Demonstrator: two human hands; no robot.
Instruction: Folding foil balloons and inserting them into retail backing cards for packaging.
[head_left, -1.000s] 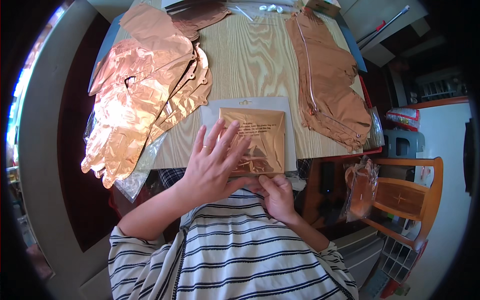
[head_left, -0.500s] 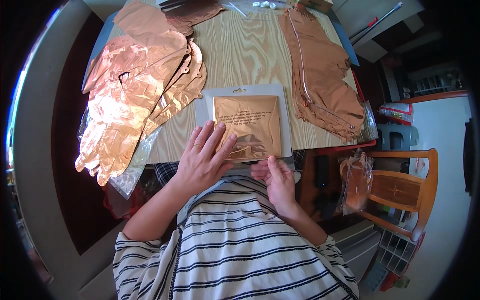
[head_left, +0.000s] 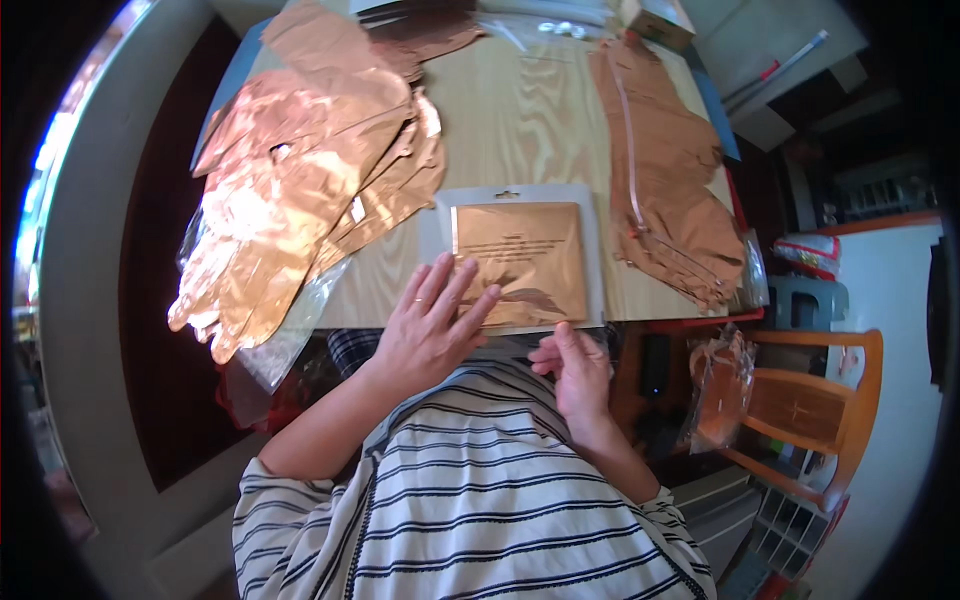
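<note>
A flat plastic bag [head_left: 594, 262] with a hang hole at its top lies at the table's near edge. Inside it is a folded rose-gold foil balloon [head_left: 535, 250], with small dark print across it. My left hand [head_left: 428, 325], a ring on one finger, rests on the bag's lower left with its fingers stretched out. At the lower right edge of the bag, my right hand [head_left: 582, 375] has its thumb on the rim and its other fingers curled beneath, pinching the edge.
Flat foil balloons [head_left: 290, 170] pile up at the left, over a clear plastic bag [head_left: 290, 340]. More folded foil [head_left: 670, 180] with a white cord lies at the right. A cardboard box [head_left: 658, 20] stands at the far right. A wooden chair [head_left: 810, 400] holds a clear bag [head_left: 722, 390].
The whole view has shifted, so the table and bag appear farther right and slightly lower. Both hands keep about the same places on the bag.
</note>
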